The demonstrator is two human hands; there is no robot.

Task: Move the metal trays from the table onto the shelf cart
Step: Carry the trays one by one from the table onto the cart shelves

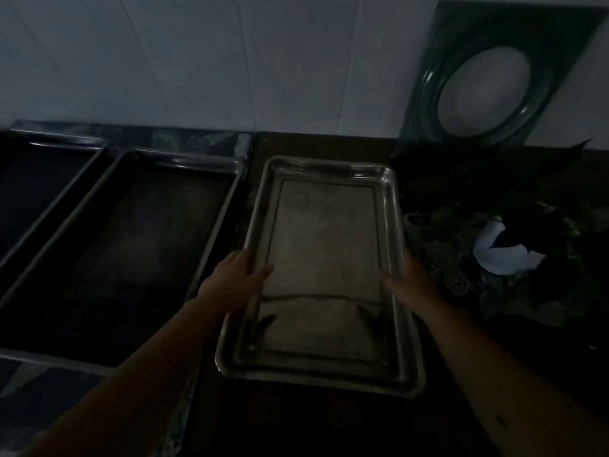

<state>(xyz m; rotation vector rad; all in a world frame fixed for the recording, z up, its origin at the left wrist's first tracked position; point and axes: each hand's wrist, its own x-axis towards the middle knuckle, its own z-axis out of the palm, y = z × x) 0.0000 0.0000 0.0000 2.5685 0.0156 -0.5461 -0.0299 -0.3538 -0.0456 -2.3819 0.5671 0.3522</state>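
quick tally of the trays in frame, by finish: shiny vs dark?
Shiny metal tray, held by the left hand and right hand: 1
Dark trays, side by side to its left: 2
Total: 3

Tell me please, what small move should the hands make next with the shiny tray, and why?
Probably lift the tray straight up, keeping it level. The left hand and right hand already hold the long rims of the shiny metal tray, thumbs over the edges, so the hold looks ready. A dark tray lies close on its left, so sliding sideways could knock it. The cart is not in view.
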